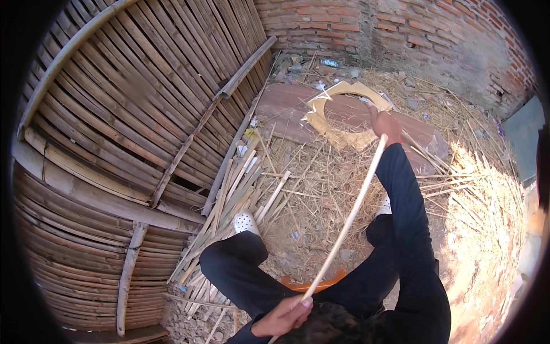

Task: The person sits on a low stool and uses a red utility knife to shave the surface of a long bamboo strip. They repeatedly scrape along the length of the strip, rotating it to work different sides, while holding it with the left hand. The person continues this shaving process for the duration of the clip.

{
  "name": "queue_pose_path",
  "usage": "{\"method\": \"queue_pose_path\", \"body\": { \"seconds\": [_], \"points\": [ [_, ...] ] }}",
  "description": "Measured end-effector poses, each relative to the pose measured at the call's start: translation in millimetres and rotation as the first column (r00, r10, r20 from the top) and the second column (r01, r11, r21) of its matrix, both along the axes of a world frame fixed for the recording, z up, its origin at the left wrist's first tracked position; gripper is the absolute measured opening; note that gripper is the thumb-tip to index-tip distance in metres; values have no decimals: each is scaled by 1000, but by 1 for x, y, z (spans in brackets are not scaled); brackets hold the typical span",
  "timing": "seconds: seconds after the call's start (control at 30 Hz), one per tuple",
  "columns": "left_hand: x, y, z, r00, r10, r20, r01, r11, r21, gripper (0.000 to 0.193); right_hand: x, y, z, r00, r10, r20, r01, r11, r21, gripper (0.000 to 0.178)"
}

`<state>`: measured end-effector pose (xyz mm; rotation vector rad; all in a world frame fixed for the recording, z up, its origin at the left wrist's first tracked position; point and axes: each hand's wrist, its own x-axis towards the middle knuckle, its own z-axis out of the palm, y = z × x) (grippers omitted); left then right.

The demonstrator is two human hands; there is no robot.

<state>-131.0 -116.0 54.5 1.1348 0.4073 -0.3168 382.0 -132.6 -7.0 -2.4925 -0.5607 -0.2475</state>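
I hold a long thin pale bamboo strip (pixel 349 218) that runs diagonally from bottom centre to upper right. My left hand (pixel 285 316) grips its near end by my lap. My right hand (pixel 385 124), arm stretched out in a dark sleeve, grips its far end. That hand is over a pale wooden ring-shaped frame (pixel 321 123), which lies on a reddish-brown board (pixel 286 109). My legs in dark trousers and white perforated shoes (pixel 245 221) are spread below the strip.
A woven bamboo fence (pixel 126 132) fills the left side. Split bamboo slats (pixel 232 195) lie in a pile at its foot. Dry straw (pixel 475 189) covers the ground. A brick wall (pixel 401 28) stands behind. An orange seat edge (pixel 312 284) shows under me.
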Motion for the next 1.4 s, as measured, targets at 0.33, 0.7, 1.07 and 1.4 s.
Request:
{"method": "queue_pose_path", "body": {
  "seconds": [0.33,0.7,1.07,1.4],
  "points": [
    [25,63,-1,904,423,-65,-426,903,-53,34,-63,-5,30,973,223,-62,-226,973,-45,72],
    [75,66,2,922,386,27,-385,922,-46,29,-226,13,38,507,780,365,-825,562,-56,64],
    [80,54,7,941,337,0,-336,939,-75,24,-170,28,41,726,575,377,-607,794,-42,64],
    [74,53,4,918,386,87,-395,902,175,21,-212,24,30,502,756,421,-807,584,-86,67]
  ]
}}
